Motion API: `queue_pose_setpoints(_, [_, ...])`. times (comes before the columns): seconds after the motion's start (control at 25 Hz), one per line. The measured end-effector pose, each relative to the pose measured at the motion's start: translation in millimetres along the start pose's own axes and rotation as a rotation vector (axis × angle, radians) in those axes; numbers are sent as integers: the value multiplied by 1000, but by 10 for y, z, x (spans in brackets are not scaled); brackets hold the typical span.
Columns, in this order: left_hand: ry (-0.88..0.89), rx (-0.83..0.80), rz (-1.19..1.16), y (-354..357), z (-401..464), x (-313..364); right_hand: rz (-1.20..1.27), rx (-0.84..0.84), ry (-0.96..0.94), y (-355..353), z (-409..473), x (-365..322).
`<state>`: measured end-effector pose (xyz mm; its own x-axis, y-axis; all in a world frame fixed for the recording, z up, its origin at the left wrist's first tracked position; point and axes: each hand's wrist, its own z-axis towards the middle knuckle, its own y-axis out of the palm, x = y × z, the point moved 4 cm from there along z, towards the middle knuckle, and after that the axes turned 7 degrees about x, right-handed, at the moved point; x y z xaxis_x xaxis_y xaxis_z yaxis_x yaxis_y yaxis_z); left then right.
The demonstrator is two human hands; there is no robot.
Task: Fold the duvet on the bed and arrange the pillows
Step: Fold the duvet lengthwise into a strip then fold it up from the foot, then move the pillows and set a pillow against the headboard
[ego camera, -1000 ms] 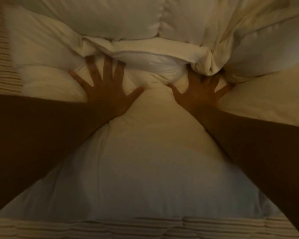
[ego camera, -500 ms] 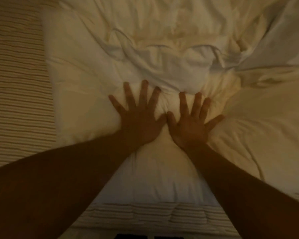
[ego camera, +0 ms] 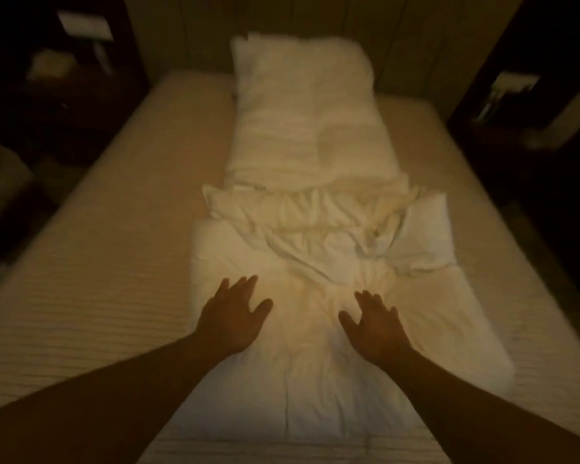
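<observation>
A white duvet (ego camera: 318, 376) lies in a long, narrow heap down the middle of the bed, rumpled halfway along. My left hand (ego camera: 232, 316) hovers flat over its near left part, fingers spread, holding nothing. My right hand (ego camera: 372, 324) is spread the same way over the near middle, also empty. A white pillow (ego camera: 422, 232) pokes out on the right of the crumpled section. Another pillow (ego camera: 298, 75) leans against the headboard at the far end.
The bare striped mattress (ego camera: 91, 283) shows on both sides of the duvet. Dark nightstands stand at the far left (ego camera: 71, 68) and far right (ego camera: 513, 105). A brown headboard (ego camera: 416, 35) runs behind the bed. The room is dim and the view blurred.
My hands had been pressing flat on the duvet; they have now lifted off and moved apart. My view has pulled back and up, so the whole bed shows.
</observation>
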<state>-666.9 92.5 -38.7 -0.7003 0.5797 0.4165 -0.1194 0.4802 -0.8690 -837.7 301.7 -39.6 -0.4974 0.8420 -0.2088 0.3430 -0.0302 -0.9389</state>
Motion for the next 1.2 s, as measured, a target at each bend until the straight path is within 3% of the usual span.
queue_pose_setpoints(0.28, [157, 256, -49, -2142, -1498, 142, 107, 287, -212, -1986, -1446, -972])
queue_pose_setpoints(0.56, [131, 344, 58, -3499, -3037, -272, 137, 374, -325, -2834, -3053, -1861])
queue_pose_setpoints(0.8, [151, 451, 44, -4365, -3851, -1217, 149, 431, -362, -2830, -3896, -2956])
queue_pose_setpoints(0.96, [89, 553, 11, -4913, -4242, -2441, 100, 432, -395, -2524, -4302, -4213])
queue_pose_setpoints(1.2, [-12, 526, 87, -5650, -4574, -4132, 27, 382, -446, -1941, -4644, -6030])
